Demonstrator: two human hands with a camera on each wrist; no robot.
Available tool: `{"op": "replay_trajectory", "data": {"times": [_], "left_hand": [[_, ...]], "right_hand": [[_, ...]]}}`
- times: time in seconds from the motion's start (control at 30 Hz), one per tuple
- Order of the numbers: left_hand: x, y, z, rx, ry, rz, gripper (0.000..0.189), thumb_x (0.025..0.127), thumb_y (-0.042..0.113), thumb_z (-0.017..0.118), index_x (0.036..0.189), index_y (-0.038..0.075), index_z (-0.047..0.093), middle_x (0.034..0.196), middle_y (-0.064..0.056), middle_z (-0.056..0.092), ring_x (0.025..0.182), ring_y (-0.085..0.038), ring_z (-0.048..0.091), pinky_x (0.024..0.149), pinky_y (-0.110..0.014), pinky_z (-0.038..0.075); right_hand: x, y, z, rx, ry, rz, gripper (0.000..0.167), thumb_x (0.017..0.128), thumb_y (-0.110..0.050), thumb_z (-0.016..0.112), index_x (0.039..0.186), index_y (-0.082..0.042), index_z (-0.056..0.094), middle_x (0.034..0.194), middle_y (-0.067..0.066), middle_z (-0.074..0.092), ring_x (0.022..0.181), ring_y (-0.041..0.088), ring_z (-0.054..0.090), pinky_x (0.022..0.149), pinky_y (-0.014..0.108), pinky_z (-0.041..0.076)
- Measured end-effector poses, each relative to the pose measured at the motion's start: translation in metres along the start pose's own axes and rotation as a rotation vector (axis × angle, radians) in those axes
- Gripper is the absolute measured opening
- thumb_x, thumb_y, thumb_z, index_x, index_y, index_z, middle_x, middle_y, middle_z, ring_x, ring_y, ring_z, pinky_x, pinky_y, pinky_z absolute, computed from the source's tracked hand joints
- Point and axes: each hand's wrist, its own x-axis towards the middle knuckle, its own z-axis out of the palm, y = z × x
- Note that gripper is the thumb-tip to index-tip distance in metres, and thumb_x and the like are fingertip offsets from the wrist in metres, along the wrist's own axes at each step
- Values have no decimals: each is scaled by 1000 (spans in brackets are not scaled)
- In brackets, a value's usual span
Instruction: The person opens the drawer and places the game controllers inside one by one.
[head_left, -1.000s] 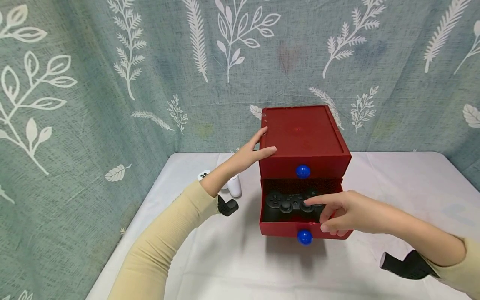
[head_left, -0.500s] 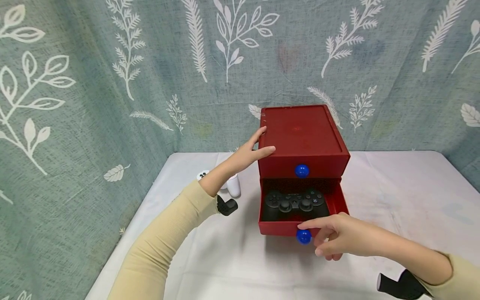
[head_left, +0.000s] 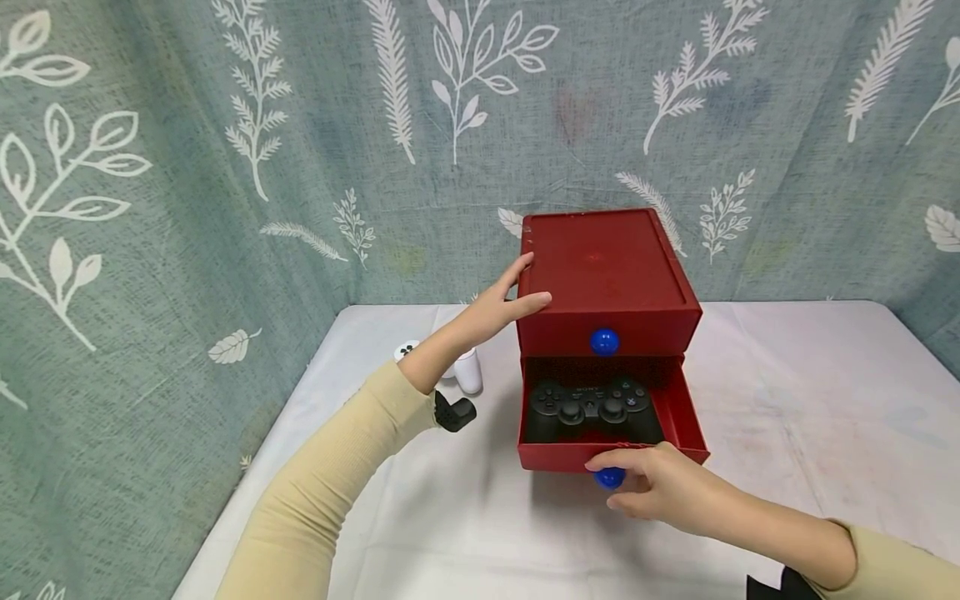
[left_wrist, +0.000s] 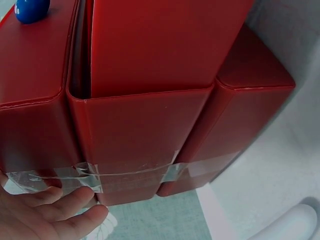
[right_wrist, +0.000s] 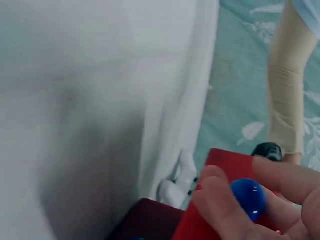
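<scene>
A red drawer cabinet (head_left: 607,258) stands on the table with a lower drawer (head_left: 555,457) pulled out. Inside that drawer lies a black game controller (head_left: 592,408). My left hand (head_left: 487,315) rests at the cabinet's upper left edge, fingers extended. In the left wrist view, those fingers are beside clear tape (left_wrist: 125,175) across the cabinet's side. My right hand (head_left: 671,487) has its thumb and fingers around the blue knob (head_left: 610,478) of the open drawer. In the right wrist view, the knob (right_wrist: 249,197) shows between the fingers.
A white game controller (head_left: 468,372) lies left of the cabinet, partly hidden by my left forearm. Another blue knob (head_left: 604,342) sits on the closed drawer above. A leaf-patterned curtain (head_left: 450,183) hangs behind the white-covered table (head_left: 450,517).
My right hand has moved from over the black controller down and toward me to the drawer's knob, which it now grips. My left hand and the drawer have stayed in place.
</scene>
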Motion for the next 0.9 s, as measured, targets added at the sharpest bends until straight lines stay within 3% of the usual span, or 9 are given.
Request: {"op": "replay_trajectory", "data": {"times": [0.3,0.43,0.53,0.77,0.9], "left_hand": [[1,-1,0,1,3,6,78,82,58,52,145,42,9,152,10,12,139,-16,12,106,-50,24],[2,-1,0,2,4,7,79,81,59,52,145,42,9,152,10,12,139,-16,13,106,-50,24],[2,0,0,2,0,4,78,82,58,52,145,42,9,152,9,12,139,-17,13,106,-50,24],[0,1,0,2,0,-15,75,84,55,51,144,44,8,152,7,12,139,-18,13,106,-51,23],[0,1,-1,2,1,-12,76,83,56,51,145,43,8,152,7,11,139,-18,13,106,-52,23]], "right_hand": [[2,4,6,-7,107,-57,26,83,-16,67,108,-9,66,64,-11,59,53,0,51,51,21,47],[3,3,6,25,150,-87,12,84,-9,64,95,-10,68,56,-10,55,48,-1,47,47,20,45],[4,1,5,12,175,-110,11,83,-3,61,85,-12,67,52,-11,51,46,-2,44,46,19,42],[6,-5,0,-102,126,-36,17,84,-11,64,101,-10,68,52,-14,49,47,-2,43,46,19,39],[5,-5,0,-186,131,-4,20,82,-19,67,102,-17,68,53,-15,46,48,-2,39,44,18,35]]}}
